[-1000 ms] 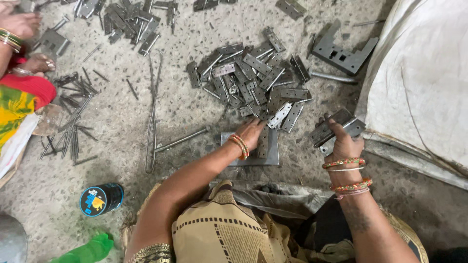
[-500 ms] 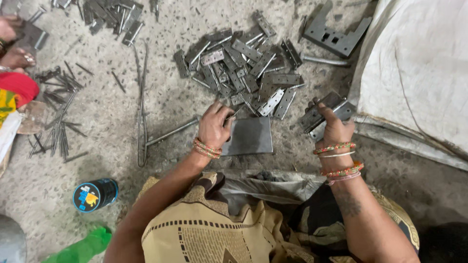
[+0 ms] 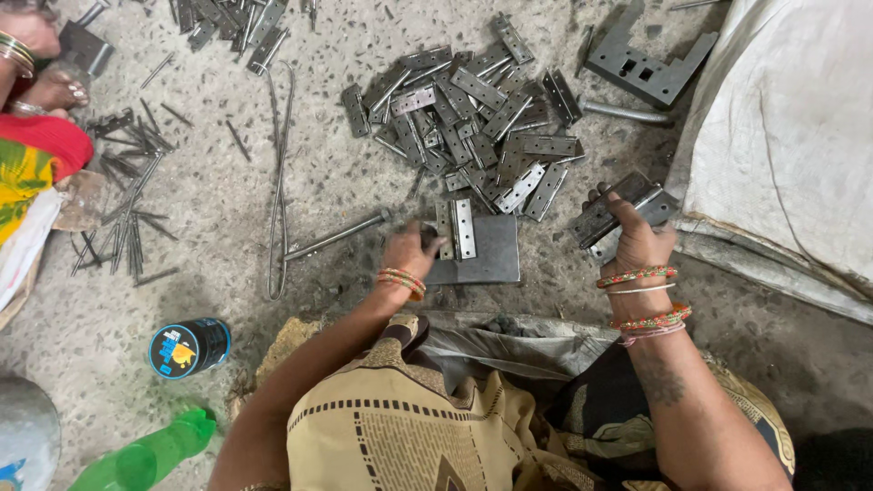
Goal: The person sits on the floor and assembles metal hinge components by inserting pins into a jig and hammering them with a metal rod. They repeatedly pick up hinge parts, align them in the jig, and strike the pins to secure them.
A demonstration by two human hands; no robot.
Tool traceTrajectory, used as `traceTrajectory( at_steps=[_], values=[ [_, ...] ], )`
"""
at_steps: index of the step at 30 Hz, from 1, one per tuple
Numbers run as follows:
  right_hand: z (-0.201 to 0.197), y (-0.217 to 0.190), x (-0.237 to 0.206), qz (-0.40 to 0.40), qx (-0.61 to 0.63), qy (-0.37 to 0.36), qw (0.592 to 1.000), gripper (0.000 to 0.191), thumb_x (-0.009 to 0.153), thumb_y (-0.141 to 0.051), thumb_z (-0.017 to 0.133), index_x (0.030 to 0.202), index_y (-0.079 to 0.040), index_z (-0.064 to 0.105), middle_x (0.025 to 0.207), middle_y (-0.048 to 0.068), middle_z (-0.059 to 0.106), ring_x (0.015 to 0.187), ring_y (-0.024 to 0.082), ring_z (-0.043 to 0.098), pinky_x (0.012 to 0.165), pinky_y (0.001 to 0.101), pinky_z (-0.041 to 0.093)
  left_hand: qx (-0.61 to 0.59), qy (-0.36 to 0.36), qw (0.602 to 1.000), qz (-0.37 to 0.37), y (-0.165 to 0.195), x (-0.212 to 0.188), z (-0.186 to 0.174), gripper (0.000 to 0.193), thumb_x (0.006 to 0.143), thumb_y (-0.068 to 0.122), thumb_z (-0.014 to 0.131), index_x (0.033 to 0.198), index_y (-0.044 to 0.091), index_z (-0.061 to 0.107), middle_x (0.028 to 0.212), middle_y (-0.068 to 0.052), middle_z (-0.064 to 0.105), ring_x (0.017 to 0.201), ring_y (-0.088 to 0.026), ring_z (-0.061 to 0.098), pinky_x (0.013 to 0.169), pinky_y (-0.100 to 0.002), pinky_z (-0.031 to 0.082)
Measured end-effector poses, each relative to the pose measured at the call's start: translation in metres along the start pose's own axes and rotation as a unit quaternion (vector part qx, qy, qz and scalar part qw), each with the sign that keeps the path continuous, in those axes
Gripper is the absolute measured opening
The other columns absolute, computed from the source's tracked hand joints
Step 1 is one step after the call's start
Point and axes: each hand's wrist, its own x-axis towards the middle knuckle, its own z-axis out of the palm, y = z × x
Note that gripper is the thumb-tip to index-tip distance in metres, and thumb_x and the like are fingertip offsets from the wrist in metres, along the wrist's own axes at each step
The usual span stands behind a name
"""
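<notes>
- Holding a hinge (image 3: 456, 229) flat on the square steel plate (image 3: 486, 259) at scene centre, my left hand (image 3: 406, 252) pinches its near-left edge with the fingers narrowed.
- Judged stiff, thin and light; the bare metal looks slippery, with hard edges. It is best gripped across the leaf edges, clear of the knuckle.
- My right hand (image 3: 637, 238), to the right, is closed around a stack of hinges (image 3: 611, 214).
- The loose hinge pile (image 3: 477, 114) lies just beyond the plate, on the far side.
- Pins (image 3: 127, 195) lie scattered far left; a steel bracket (image 3: 647, 65) sits far right.
</notes>
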Motion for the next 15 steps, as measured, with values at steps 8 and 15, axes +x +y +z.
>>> traceTrajectory(
  at_steps=[8, 15],
  values=[
    [-0.005, 0.007, 0.005, -0.021, -0.069, 0.004, 0.997, 0.027, 0.084, 0.006, 0.079, 0.109, -0.002, 0.069, 0.1, 0.003, 0.072, 0.091, 0.016, 0.068, 0.086, 0.0304, 0.054, -0.131, 0.064, 0.983, -0.109, 0.005, 0.021, 0.022, 0.051, 0.078, 0.032, 0.086, 0.118, 0.006, 0.066, 0.101, -0.02, 0.075, 0.093, -0.037, 0.074, 0.081, -0.045, 0.06],
    [-0.004, 0.009, 0.002, -0.003, -0.029, -0.001, 1.0, 0.025, 0.084, 0.005, 0.078, 0.105, -0.002, 0.069, 0.097, 0.004, 0.072, 0.089, 0.017, 0.069, 0.084, 0.0321, 0.056, -0.384, 0.127, 0.915, 0.011, -0.007, 0.032, -0.014, 0.022, 0.084, 0.001, 0.069, 0.105, 0.003, 0.078, 0.092, -0.009, 0.08, 0.078, -0.018, 0.071, 0.074, -0.037, 0.056]
  ],
)
